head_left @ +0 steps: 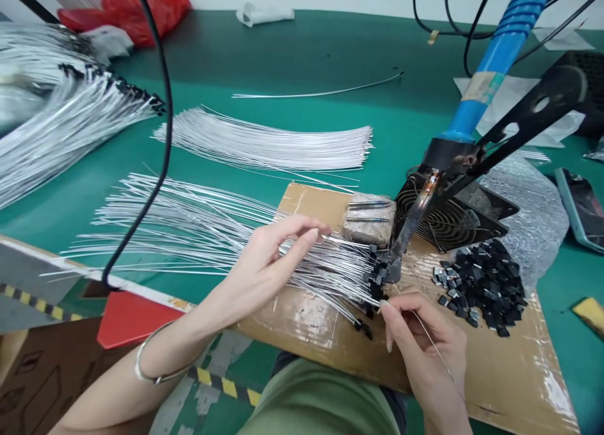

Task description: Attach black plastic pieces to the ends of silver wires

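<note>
Right hand (425,362) pinches a white wire (372,301) near its end, over cardboard (519,372); left hand (264,259) lies across the wire bundle (189,218), fingertips close together, hold unclear. Soldering iron (476,101) slants down close by, fan (438,220) behind, black connectors (500,284) rightward; black cable (167,107) crosses before the bundle.

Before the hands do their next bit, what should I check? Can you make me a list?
1. Right hand pinching a white wire: looks ok.
2. Left hand gripping a wire: cannot tell.
3. Left hand away from the metal tip: ok.
4. Right fingertips well away from that tip: not ok, they're close.
5. Metal tip cool: cannot tell by looking.
6. Pile of black pieces near the right hand: ok.
</note>
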The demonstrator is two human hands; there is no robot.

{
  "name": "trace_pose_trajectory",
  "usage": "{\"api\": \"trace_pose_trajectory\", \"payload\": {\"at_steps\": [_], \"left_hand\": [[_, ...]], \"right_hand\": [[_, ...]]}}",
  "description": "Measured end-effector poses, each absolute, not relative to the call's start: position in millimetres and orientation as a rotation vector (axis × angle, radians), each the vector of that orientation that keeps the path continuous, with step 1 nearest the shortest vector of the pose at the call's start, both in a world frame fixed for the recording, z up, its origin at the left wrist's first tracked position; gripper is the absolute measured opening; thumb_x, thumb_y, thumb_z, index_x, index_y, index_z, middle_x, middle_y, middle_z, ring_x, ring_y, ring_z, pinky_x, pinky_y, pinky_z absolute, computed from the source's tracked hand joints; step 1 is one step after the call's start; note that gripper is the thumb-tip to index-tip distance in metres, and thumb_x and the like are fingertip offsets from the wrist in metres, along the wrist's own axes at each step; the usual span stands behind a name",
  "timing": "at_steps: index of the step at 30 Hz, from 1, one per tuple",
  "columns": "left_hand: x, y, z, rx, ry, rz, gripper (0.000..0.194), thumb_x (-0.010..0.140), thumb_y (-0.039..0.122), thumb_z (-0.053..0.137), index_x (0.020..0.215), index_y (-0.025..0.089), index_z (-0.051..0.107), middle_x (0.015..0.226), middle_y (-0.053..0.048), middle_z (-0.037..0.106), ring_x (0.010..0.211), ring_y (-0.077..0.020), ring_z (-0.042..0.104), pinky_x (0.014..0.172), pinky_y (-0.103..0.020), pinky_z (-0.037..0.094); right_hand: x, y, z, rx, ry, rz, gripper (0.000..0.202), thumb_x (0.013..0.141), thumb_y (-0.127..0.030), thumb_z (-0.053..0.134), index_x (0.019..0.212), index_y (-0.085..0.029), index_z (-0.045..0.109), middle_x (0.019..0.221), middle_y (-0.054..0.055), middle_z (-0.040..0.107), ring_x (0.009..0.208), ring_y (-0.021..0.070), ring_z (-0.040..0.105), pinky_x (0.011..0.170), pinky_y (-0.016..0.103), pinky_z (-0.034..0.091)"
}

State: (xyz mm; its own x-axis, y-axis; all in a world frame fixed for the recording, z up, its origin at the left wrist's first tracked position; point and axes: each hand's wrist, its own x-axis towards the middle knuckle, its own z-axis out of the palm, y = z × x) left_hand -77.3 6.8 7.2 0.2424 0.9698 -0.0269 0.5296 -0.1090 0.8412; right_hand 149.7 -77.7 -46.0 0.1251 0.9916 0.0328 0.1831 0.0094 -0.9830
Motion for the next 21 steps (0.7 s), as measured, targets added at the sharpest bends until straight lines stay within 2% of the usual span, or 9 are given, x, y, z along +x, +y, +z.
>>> {"api": "trace_pose_trajectory", "payload": {"at_steps": [2, 5, 8, 11, 16, 21], "left_hand": [[-72, 3, 8, 1.812, 1.352, 0.746, 0.027, 0.105, 0.036, 0.051, 0.105, 0.025, 0.075, 0.106, -0.006, 0.08, 0.102, -0.0252, 0.073, 0.088, -0.037, 0.055], [-58, -8, 6, 1.935, 1.147, 0.574, 0.02, 0.104, 0.031, 0.055, 0.108, 0.023, 0.073, 0.103, -0.006, 0.079, 0.095, -0.0227, 0.072, 0.084, -0.034, 0.054], [-42, -17, 0, 1.955, 1.072, 0.469, 0.018, 0.103, 0.029, 0.057, 0.1, 0.02, 0.072, 0.084, -0.004, 0.073, 0.077, -0.0198, 0.065, 0.069, -0.031, 0.048], [-32, -20, -4, 1.762, 1.087, 0.453, 0.025, 0.103, 0.029, 0.053, 0.087, 0.019, 0.07, 0.071, 0.0, 0.064, 0.063, -0.0148, 0.054, 0.058, -0.028, 0.04], [-26, -19, -6, 1.513, 1.119, 0.502, 0.026, 0.099, 0.033, 0.055, 0.084, 0.016, 0.068, 0.069, 0.001, 0.059, 0.062, -0.013, 0.047, 0.057, -0.026, 0.035], [-24, -19, -9, 1.406, 1.155, 0.481, 0.025, 0.094, 0.036, 0.059, 0.08, 0.016, 0.066, 0.06, 0.004, 0.049, 0.053, -0.0108, 0.034, 0.05, -0.026, 0.024]], "right_hand": [[147, -79, -45, -1.407, -1.208, 1.021, 0.028, 0.097, -0.03, 0.07, 0.071, -0.021, 0.068, 0.063, -0.003, 0.056, 0.058, 0.0126, 0.051, 0.054, 0.024, 0.038], [141, -80, -43, -1.429, -1.136, 1.049, 0.027, 0.097, -0.031, 0.07, 0.072, -0.021, 0.069, 0.065, -0.002, 0.056, 0.06, 0.0125, 0.05, 0.055, 0.025, 0.037], [138, -80, -41, -1.413, -1.122, 1.044, 0.025, 0.096, -0.03, 0.071, 0.073, -0.021, 0.07, 0.066, -0.002, 0.057, 0.061, 0.0125, 0.05, 0.056, 0.025, 0.037], [137, -80, -41, -1.414, -1.082, 1.025, 0.024, 0.096, -0.029, 0.072, 0.072, -0.022, 0.07, 0.065, -0.003, 0.057, 0.06, 0.0122, 0.05, 0.056, 0.025, 0.037], [135, -80, -43, -1.419, -1.011, 1.001, 0.024, 0.095, -0.029, 0.073, 0.072, -0.022, 0.072, 0.063, -0.004, 0.057, 0.059, 0.0116, 0.05, 0.056, 0.025, 0.037], [135, -80, -44, -1.41, -1.027, 1.014, 0.022, 0.096, -0.029, 0.071, 0.075, -0.022, 0.073, 0.066, -0.003, 0.059, 0.059, 0.011, 0.051, 0.056, 0.024, 0.038]]}}
